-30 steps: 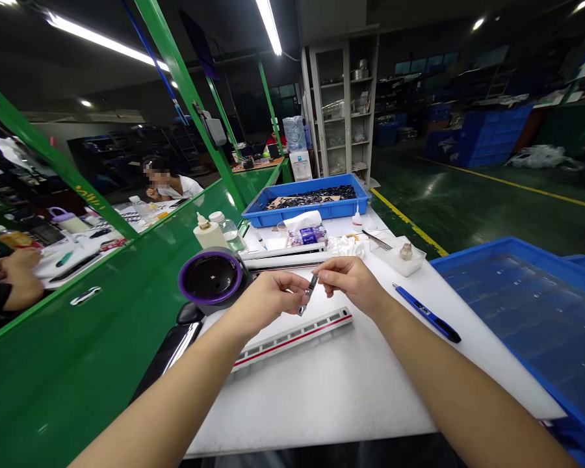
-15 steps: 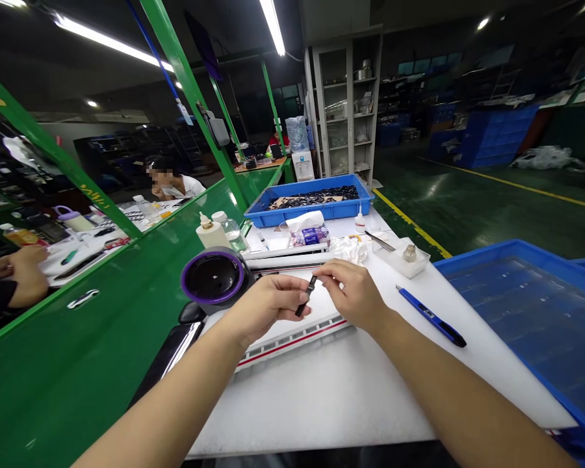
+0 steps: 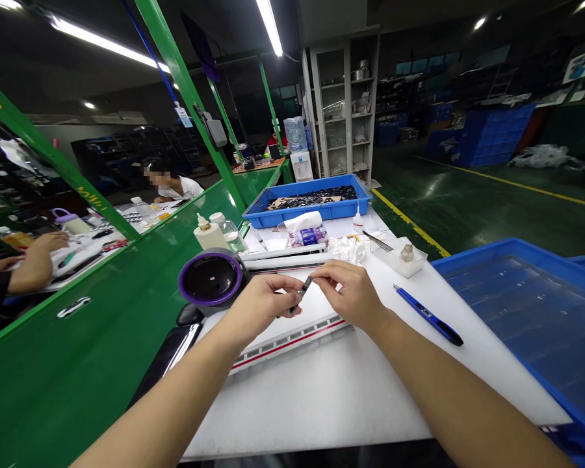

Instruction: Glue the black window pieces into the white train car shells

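Between the fingertips of my left hand (image 3: 266, 302) is a small, narrow black part (image 3: 305, 285), held at a slant. My right hand (image 3: 348, 292) is pinched closed at the part's upper end. Whether its fingertips grip the part or something tiny beside it, I cannot make out. Below both hands lies a long white piece (image 3: 292, 338) with a red stripe and a row of openings along its near side. Left of my left hand stands a dark round container (image 3: 212, 278) with a purple rim.
A blue utility knife (image 3: 429, 315) lies on the white table (image 3: 351, 396) at right. Tweezers (image 3: 377, 241), a small jar (image 3: 407, 253) and crumpled tissue (image 3: 347, 249) are farther back. Behind them sits a blue bin (image 3: 305, 211) of black parts. Co-workers sit beyond the green partition (image 3: 78, 351).
The black part has shifted slightly left and turned in my left fingers. My right fingertips stay close to its upper end. A co-worker's arm at left has moved forward.
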Available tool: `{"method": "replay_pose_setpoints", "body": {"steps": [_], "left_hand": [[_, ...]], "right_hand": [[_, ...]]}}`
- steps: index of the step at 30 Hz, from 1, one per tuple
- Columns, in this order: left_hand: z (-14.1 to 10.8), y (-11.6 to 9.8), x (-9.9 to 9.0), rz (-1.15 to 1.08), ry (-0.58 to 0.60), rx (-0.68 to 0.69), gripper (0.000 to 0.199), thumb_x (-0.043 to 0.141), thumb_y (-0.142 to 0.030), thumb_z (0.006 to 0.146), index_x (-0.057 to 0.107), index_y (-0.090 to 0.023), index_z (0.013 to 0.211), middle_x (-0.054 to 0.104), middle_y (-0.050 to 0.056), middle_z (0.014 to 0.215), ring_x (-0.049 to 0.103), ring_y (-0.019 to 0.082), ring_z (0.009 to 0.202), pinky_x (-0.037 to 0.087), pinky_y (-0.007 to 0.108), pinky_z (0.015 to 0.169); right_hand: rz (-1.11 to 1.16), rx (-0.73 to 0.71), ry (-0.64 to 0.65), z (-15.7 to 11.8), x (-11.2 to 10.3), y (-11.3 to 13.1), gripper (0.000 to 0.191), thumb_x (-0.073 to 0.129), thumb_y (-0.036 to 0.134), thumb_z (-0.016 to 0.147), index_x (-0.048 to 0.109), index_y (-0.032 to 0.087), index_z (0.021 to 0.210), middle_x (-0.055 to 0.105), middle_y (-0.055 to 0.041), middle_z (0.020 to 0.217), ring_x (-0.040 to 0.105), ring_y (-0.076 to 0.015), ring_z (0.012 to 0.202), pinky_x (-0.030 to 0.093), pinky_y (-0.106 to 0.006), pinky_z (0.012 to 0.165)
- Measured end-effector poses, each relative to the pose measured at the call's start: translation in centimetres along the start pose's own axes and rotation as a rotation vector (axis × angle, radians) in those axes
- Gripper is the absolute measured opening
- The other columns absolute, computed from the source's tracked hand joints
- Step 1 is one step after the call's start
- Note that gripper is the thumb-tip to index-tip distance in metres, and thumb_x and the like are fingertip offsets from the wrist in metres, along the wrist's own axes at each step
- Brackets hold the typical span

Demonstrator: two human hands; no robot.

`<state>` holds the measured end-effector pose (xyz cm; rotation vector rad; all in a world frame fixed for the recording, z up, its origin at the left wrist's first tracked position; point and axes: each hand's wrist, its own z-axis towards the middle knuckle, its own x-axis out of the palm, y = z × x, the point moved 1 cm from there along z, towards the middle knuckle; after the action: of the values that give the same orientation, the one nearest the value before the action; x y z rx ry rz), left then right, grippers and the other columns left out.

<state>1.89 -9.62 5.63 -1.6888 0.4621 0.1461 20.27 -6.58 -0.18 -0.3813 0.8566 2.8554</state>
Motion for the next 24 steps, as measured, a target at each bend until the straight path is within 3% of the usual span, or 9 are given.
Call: {"method": "replay_pose_setpoints", "body": {"steps": [5, 7, 11, 19, 24], "left_hand": [[-0.4, -0.4, 0.0, 0.154, -0.023, 0.015, 0.022, 0.071, -0.032, 0.07, 0.075, -0.018, 0.085, 0.067, 0.002, 0.068, 0.063, 0.017, 0.066, 0.047, 0.028, 0.065], [-0.4, -0.5, 0.0, 0.235, -0.056, 0.019, 0.022, 0.068, -0.032, 0.071, 0.075, -0.018, 0.086, 0.067, 0.002, 0.067, 0.063, 0.018, 0.065, 0.046, 0.029, 0.063], [-0.3, -0.4, -0.4, 0.276, -0.06, 0.013, 0.025, 0.067, -0.035, 0.072, 0.075, -0.018, 0.09, 0.067, 0.002, 0.065, 0.062, 0.019, 0.066, 0.045, 0.029, 0.061], [-0.2, -0.3, -1.8, 0.045, 0.189, -0.136, 0.029, 0.079, -0.029, 0.063, 0.074, -0.017, 0.088, 0.062, -0.002, 0.066, 0.058, 0.013, 0.06, 0.046, 0.026, 0.061], [-0.2, 0.0, -2.3, 0.036, 0.248, -0.18, 0.025, 0.079, -0.027, 0.061, 0.076, -0.017, 0.084, 0.062, -0.002, 0.064, 0.058, 0.012, 0.058, 0.048, 0.026, 0.061]], "right_hand": [[0.015, 0.127, -0.005, 0.1, -0.3, 0.1, 0.012, 0.053, 0.011, 0.087, 0.063, 0.018, 0.085, 0.062, -0.0031, 0.081, 0.058, -0.0146, 0.074, 0.047, -0.027, 0.064], [0.132, 0.221, 0.035, 0.2, -0.5, 0.1, 0.011, 0.058, 0.013, 0.084, 0.064, 0.019, 0.09, 0.063, -0.0027, 0.086, 0.059, -0.0133, 0.072, 0.048, -0.025, 0.061], [0.295, 0.322, 0.19, 0.2, -0.5, 0.1, 0.025, 0.062, 0.018, 0.082, 0.069, 0.021, 0.106, 0.064, -0.0039, 0.097, 0.061, -0.0127, 0.076, 0.05, -0.024, 0.063], [0.386, 0.363, 0.398, 0.4, -0.5, 0.2, 0.014, 0.068, 0.015, 0.077, 0.075, 0.019, 0.088, 0.068, -0.0021, 0.081, 0.062, -0.0131, 0.073, 0.05, -0.026, 0.067], [0.409, 0.359, 0.433, 0.3, -0.6, 0.6, 0.009, 0.072, 0.017, 0.074, 0.073, 0.018, 0.082, 0.068, -0.0019, 0.08, 0.061, -0.0129, 0.07, 0.051, -0.026, 0.066]]}}
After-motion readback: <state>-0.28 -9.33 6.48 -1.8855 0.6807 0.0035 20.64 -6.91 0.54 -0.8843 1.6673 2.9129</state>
